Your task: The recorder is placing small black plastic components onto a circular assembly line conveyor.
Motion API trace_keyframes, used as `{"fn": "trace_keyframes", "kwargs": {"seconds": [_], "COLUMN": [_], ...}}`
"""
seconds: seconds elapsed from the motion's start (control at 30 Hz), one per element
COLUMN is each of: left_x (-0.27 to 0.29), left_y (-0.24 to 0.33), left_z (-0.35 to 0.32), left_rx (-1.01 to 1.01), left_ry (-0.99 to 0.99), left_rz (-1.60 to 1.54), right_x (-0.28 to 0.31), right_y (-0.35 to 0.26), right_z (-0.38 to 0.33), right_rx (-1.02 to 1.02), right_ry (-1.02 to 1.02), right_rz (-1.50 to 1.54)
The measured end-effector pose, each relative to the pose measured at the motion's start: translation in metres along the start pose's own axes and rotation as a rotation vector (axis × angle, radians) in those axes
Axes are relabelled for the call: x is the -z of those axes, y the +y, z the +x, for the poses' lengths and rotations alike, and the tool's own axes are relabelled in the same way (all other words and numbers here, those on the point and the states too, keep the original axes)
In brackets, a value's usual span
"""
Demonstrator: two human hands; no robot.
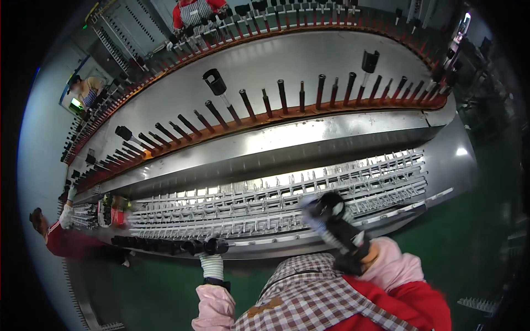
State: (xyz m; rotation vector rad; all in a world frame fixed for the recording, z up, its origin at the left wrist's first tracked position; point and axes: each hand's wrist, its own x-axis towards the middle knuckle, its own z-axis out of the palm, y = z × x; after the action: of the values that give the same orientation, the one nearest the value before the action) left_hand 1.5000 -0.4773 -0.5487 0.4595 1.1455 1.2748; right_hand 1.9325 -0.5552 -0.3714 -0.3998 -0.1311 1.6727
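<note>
My left hand, in a pale striped glove, is at the near edge of the metal bench. It is closed at the right end of a row of black cylindrical parts, which runs left along that edge. My right hand, also gloved and smeared by motion, is raised over the right part of the silver pegged bars. A black hollow cylindrical part is in its grip. Its fingers are partly hidden by that part and by the dark wrist covering.
Beyond the bars runs a curved conveyor with upright dark red and black spindles, a few topped by black cups. A red box sits at the left of the bench. Co-workers are at the left, far left and far side.
</note>
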Motion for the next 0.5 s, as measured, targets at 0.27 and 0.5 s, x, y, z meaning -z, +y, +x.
{"fn": "trace_keyframes", "kwargs": {"seconds": [0.27, 0.5], "left_x": [-0.022, -0.022], "left_y": [0.009, 0.03], "left_z": [-0.002, -0.029], "left_rx": [0.101, -0.176], "left_ry": [-0.127, -0.179], "left_rz": [0.634, 0.556], "right_x": [0.063, 0.037], "right_y": [0.181, 0.215], "right_z": [0.031, 0.038], "right_rx": [-0.099, 0.003], "right_ry": [0.188, 0.201], "right_rz": [-0.273, -0.559]}}
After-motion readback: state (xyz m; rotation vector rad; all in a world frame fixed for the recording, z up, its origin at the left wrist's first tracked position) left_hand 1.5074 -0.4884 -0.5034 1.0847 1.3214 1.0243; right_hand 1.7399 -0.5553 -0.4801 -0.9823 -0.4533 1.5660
